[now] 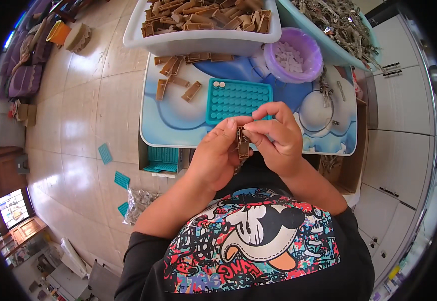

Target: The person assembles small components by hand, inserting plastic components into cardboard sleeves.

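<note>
Between my two hands, just past the table's near edge, is a small open brown plastic casing (pixel 243 149), long and narrow. My left hand (pixel 215 153) grips it from the left, with thumb and fingers along its side. My right hand (pixel 280 140) pinches at its upper end; whether a smaller part sits in that pinch I cannot make out. Dark metal bits (pixel 238 167) show under the casing by my left palm. Just beyond my fingers lies a teal tray (pixel 209 108) of round wells, with white round pieces (pixel 219 84) in its far left corner.
Loose brown casings (pixel 192 91) lie on the blue patterned table (pixel 178 134). Behind them stand a white bin (pixel 203 48) of casings, a purple basin (pixel 295 76) of white pieces and a pale teal tub (pixel 324 47) of metal parts. More teal trays (pixel 162 156) fill a box below.
</note>
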Action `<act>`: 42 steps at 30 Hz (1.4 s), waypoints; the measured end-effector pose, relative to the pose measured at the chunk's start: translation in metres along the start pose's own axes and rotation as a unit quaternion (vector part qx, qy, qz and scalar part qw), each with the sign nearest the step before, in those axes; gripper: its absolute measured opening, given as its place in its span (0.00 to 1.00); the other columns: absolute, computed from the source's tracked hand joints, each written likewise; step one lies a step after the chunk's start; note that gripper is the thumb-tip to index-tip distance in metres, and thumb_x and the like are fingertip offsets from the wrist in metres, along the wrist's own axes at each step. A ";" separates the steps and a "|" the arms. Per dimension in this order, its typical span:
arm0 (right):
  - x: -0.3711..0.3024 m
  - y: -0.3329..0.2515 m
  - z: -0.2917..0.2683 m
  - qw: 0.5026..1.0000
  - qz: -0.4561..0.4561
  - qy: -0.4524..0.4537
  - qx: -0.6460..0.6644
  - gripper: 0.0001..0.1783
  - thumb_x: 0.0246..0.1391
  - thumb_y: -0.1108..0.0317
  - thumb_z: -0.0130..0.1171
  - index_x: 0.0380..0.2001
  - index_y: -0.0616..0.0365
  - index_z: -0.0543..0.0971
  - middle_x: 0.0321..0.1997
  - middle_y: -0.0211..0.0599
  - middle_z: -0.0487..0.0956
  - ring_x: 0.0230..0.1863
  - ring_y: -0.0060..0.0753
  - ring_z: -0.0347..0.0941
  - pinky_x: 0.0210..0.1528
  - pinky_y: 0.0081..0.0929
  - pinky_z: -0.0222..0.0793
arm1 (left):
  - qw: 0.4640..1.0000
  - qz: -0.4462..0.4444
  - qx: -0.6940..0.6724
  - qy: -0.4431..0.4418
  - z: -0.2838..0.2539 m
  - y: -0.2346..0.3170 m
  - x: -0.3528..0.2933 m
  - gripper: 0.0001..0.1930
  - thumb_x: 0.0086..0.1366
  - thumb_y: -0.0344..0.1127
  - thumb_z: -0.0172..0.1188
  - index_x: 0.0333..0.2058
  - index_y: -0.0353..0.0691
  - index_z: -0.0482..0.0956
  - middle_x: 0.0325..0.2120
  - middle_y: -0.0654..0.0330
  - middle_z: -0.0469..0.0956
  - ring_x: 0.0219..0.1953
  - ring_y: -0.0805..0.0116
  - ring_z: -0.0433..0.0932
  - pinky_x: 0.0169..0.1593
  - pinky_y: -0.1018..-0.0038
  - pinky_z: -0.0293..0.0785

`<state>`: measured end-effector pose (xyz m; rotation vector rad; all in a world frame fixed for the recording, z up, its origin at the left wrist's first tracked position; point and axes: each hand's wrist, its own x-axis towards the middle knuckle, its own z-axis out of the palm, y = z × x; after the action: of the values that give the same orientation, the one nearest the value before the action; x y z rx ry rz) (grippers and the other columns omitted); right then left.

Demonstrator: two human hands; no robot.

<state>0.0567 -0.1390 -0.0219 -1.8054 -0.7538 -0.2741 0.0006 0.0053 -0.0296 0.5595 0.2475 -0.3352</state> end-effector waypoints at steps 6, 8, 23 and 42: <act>0.005 0.000 -0.004 1.000 0.000 -0.022 -0.011 0.07 0.41 0.76 0.64 0.27 0.55 0.79 0.33 0.36 0.73 0.33 0.36 0.70 0.34 0.27 0.65 | 0.999 -0.007 0.012 0.038 0.015 0.008 -0.003 0.17 0.68 0.40 0.46 0.49 0.35 0.68 0.36 0.64 0.74 0.35 0.76 0.73 0.40 0.78 0.70; 0.006 0.000 -0.004 1.000 -0.003 -0.025 -0.007 0.07 0.41 0.76 0.63 0.28 0.55 0.78 0.33 0.36 0.73 0.32 0.36 0.70 0.33 0.27 0.65 | 0.999 0.002 0.047 0.006 0.005 0.008 -0.003 0.18 0.68 0.40 0.47 0.50 0.34 0.67 0.39 0.62 0.74 0.39 0.75 0.73 0.43 0.76 0.70; 0.005 -0.006 -0.004 0.988 -0.094 -0.071 -0.096 0.09 0.37 0.74 0.64 0.26 0.57 0.76 0.34 0.36 0.72 0.32 0.38 0.70 0.33 0.32 0.66 | 0.998 0.033 0.053 0.004 -0.002 0.008 -0.003 0.16 0.68 0.36 0.46 0.50 0.32 0.66 0.45 0.54 0.73 0.45 0.66 0.74 0.50 0.69 0.70; 0.009 -0.003 -0.006 0.997 0.012 -0.082 -0.012 0.06 0.42 0.76 0.61 0.25 0.60 0.74 0.29 0.37 0.73 0.29 0.40 0.70 0.29 0.31 0.66 | 0.999 0.016 0.042 -0.005 -0.008 0.004 -0.004 0.13 0.64 0.31 0.53 0.46 0.32 0.71 0.39 0.58 0.76 0.39 0.71 0.77 0.44 0.75 0.73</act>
<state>0.0630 -0.1413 -0.0129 -1.8749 -0.8447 -0.1203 -0.0025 0.0136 -0.0326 0.6440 0.2161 -0.3179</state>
